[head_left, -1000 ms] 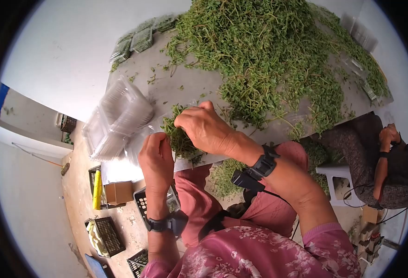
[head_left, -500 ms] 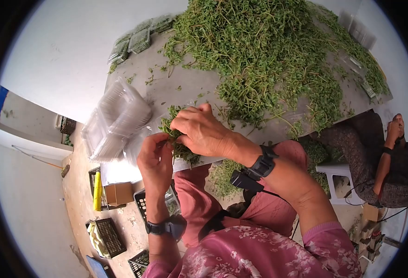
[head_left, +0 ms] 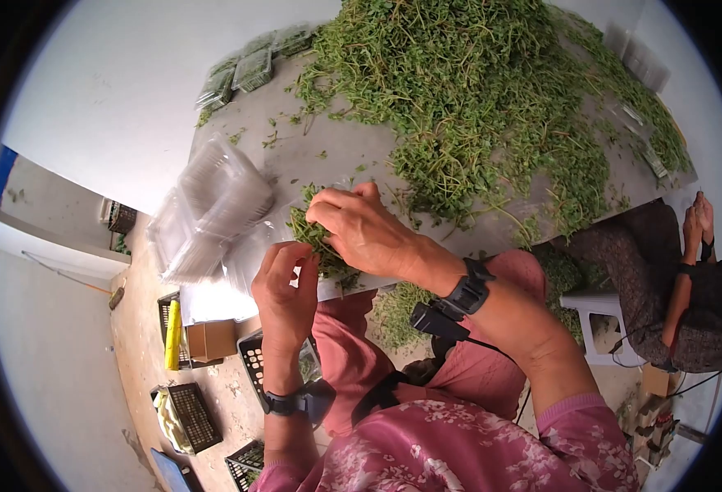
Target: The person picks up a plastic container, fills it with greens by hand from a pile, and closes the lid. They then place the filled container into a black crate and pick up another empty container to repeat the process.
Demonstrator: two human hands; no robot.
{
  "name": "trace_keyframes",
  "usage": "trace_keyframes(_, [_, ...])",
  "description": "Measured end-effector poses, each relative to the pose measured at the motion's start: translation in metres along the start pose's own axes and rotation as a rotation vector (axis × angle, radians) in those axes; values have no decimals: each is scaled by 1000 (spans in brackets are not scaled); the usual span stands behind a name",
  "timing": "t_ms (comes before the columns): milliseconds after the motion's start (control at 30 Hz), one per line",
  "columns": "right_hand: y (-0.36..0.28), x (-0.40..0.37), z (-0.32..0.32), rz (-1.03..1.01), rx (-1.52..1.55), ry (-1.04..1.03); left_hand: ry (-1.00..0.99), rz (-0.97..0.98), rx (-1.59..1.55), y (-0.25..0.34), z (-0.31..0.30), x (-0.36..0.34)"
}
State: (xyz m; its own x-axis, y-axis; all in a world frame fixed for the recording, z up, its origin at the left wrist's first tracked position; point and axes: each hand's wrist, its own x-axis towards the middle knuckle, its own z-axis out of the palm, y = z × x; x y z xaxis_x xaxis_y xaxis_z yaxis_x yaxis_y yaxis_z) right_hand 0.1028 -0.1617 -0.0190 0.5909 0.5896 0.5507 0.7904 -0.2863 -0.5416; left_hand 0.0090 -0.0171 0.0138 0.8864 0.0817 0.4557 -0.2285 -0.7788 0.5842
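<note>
A small bunch of leafy green stems (head_left: pixel 328 261) lies at the near edge of the table, in front of me. My right hand (head_left: pixel 369 230) is over it, fingers curled down and closed on the stems; its fingertips are partly hidden. At the left side of the bunch, my left hand (head_left: pixel 283 283) has thumb and forefinger pinched together, with a small gap showing behind the tips. What that pinch holds is too small to tell. Clear plastic (head_left: pixel 250 250) lies just left of the bunch. A large heap of the same greens (head_left: pixel 459 107) covers the table beyond my hands.
Stacked clear plastic boxes (head_left: pixel 205 209) stand on the table (head_left: pixel 295 152) at left. Filled boxes (head_left: pixel 253 70) sit at the far left corner. Black crates (head_left: pixel 195 416) and a cardboard box (head_left: pixel 211 341) are on the floor. Another person (head_left: pixel 676 287) sits at right beside a white stool (head_left: pixel 599 320).
My left hand has shifted slightly right and down, and its thumb and forefinger now form a pinch. My right hand stays on the greens. The other person's hands have risen slightly.
</note>
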Motion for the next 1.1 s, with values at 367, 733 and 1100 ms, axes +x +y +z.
trace_keyframes(367, [5,6,-25,65,27,-30,-198,94,270,-4,17,11])
trace_keyframes(733, [11,3,-1,-34,-204,1,-147,112,174,13,-3,-5])
trace_keyframes(1100, [14,8,4,13,-211,-116,-79,33,221,0,-22,-17])
